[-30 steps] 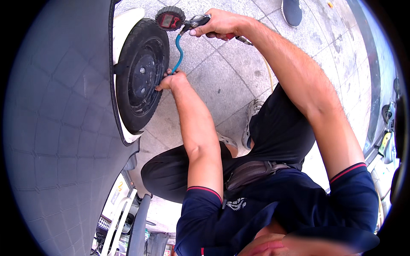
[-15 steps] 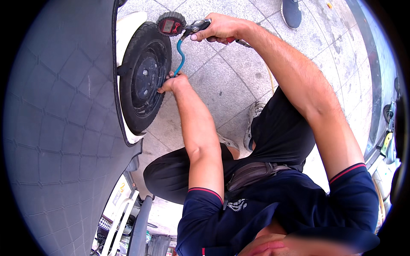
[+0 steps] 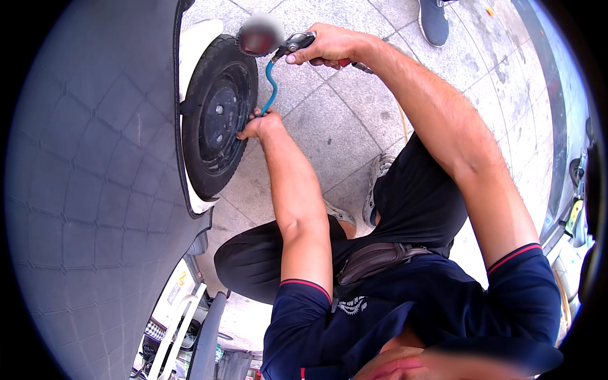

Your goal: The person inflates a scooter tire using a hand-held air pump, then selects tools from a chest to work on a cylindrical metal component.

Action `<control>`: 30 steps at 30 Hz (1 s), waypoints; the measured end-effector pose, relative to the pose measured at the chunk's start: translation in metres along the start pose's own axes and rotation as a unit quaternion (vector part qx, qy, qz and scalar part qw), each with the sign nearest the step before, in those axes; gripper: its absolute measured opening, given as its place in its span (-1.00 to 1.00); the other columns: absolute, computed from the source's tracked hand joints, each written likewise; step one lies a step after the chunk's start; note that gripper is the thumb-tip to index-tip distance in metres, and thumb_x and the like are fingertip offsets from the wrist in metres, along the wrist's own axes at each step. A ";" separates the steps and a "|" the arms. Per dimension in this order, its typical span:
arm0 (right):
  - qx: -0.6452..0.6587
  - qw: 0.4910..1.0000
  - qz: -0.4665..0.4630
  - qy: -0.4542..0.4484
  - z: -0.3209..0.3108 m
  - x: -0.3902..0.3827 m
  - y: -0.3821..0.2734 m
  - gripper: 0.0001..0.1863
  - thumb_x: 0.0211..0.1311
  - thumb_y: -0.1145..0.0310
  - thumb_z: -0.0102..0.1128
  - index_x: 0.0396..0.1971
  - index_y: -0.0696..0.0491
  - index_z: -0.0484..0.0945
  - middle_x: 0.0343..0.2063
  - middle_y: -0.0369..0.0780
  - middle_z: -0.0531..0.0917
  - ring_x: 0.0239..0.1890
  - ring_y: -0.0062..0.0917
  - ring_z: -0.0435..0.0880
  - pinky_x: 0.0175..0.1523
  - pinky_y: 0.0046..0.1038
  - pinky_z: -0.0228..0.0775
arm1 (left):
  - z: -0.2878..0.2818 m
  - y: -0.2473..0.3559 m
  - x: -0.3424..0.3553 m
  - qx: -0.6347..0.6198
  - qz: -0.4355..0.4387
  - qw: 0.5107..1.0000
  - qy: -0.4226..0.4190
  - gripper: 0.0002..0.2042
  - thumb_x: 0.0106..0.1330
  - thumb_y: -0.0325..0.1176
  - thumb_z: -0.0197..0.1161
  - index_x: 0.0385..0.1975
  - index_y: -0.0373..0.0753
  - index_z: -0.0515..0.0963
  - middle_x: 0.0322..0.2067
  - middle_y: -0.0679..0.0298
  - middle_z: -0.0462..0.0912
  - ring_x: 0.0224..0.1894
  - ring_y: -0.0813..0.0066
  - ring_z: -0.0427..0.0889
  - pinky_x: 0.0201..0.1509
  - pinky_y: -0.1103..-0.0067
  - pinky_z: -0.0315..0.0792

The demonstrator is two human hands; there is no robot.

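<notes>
While the view slides a little: wheel (image 3: 218, 120), gauge (image 3: 259, 36) and hose (image 3: 274, 87) all sit slightly farther right than half a second ago, and they go together, so the shift looks like the head's, not the hands'.
Gauge: held above the floor, out past the wheel's far edge; its face, sharp half a second ago, is blurred now, so it gives no reading at this instant.
Right grip (image 3: 332, 43): wrapped round the gun (image 3: 301, 42), fingers closed beneath, just as before.
Left grip (image 3: 260, 125): closed on the hose's lower end, at the wheel's right side; the tips are small and partly hidden, so what the hose end meets there is hard to tell.
Hose: blue, gently curved, running from the gun to the left grip as it did.
Wheel: at the left edge of the visible floor (image 3: 316, 126), beside the grey panel (image 3: 95, 190).
Shoe (image 3: 433, 22): near the floor's far edge, well apart from both grips.
Meaning for the work: nothing let go, so the hold carries on unchanged.
</notes>
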State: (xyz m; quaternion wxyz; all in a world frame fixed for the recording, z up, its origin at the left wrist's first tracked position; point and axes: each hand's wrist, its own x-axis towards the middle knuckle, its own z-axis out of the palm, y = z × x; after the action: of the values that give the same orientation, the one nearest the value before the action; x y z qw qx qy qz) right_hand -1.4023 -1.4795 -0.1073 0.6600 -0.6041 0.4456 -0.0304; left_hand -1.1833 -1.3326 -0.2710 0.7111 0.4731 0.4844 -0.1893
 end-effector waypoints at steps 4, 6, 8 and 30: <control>-0.010 1.000 -0.002 0.004 -0.001 0.000 0.001 -0.56 0.18 -0.02 0.51 -0.52 0.10 0.68 -0.81 -0.39 0.45 -0.84 -0.74 0.28 -0.73 -0.56 0.05 | 0.000 -0.003 -0.005 0.011 0.000 1.000 -0.004 -0.35 0.38 0.52 -0.33 -0.39 0.02 0.38 -0.57 0.46 0.37 -0.46 0.50 0.35 0.26 0.22 0.14; -0.008 1.000 -0.002 0.006 -0.002 -0.001 0.001 -0.56 0.18 -0.03 0.50 -0.53 0.09 0.68 -0.80 -0.39 0.45 -0.84 -0.74 0.29 -0.72 -0.56 0.05 | 0.000 -0.003 -0.005 0.009 0.000 1.000 -0.004 -0.34 0.38 0.52 -0.34 -0.38 0.02 0.38 -0.57 0.47 0.37 -0.46 0.50 0.36 0.27 0.21 0.14; -0.024 1.000 0.003 0.009 -0.002 0.002 0.004 -0.55 0.16 -0.07 0.51 -0.47 0.08 0.72 -0.79 -0.40 0.46 -0.82 -0.74 0.31 -0.71 -0.55 0.07 | 0.001 -0.002 -0.003 0.007 -0.001 1.000 -0.006 -0.34 0.38 0.53 -0.34 -0.39 0.02 0.38 -0.57 0.47 0.38 -0.45 0.50 0.36 0.29 0.20 0.13; 0.022 1.000 -0.007 -0.008 -0.008 0.001 0.009 -0.53 0.12 -0.05 0.54 -0.39 0.13 0.76 -0.61 -0.32 0.68 -0.80 -0.72 0.40 -0.70 -0.58 0.21 | 0.000 -0.002 -0.005 0.010 -0.005 1.000 -0.013 -0.33 0.38 0.52 -0.34 -0.42 -0.01 0.35 -0.49 0.44 0.42 -0.35 0.47 0.39 0.27 0.24 0.14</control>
State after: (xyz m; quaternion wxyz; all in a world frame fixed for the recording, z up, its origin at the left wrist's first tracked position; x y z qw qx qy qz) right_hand -1.4116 -1.4837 -0.1141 0.6766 -0.5925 0.4354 -0.0397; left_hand -1.1877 -1.3344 -0.2678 0.7115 0.4750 0.4760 -0.2039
